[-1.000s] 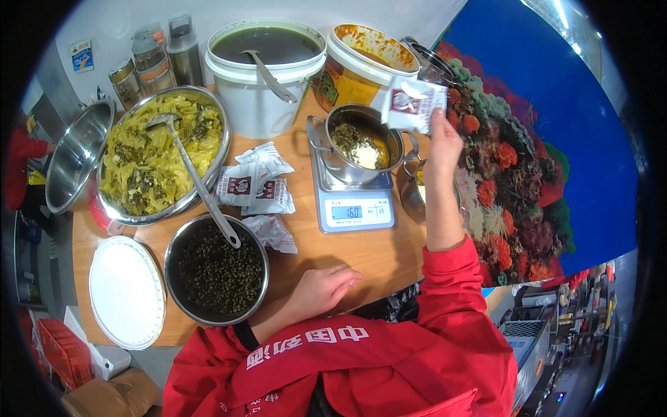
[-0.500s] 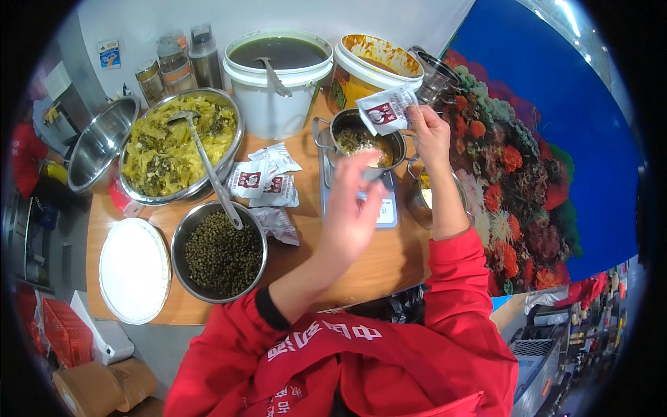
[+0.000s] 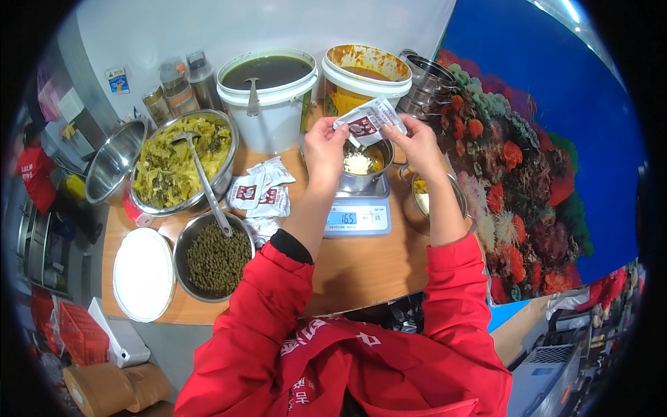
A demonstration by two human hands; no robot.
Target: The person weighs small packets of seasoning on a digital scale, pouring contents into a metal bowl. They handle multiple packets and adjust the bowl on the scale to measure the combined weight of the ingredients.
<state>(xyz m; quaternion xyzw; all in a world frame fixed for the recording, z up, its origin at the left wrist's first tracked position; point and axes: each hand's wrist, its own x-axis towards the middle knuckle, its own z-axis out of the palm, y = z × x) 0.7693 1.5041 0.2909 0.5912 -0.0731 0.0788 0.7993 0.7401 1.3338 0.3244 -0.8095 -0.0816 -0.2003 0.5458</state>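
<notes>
Sachet — between both hands, over bowl

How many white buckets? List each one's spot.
2. One bucket holds dark liquid, behind the scale; the other, sauce-stained, stands right of it. Others may be hidden.

Food-prep station of a commercial kitchen, wooden counter crowded with large steel bowls of pickled greens and green beans, sauce buckets at upper centre, digital scale, stacked steel bowls upper right
</notes>
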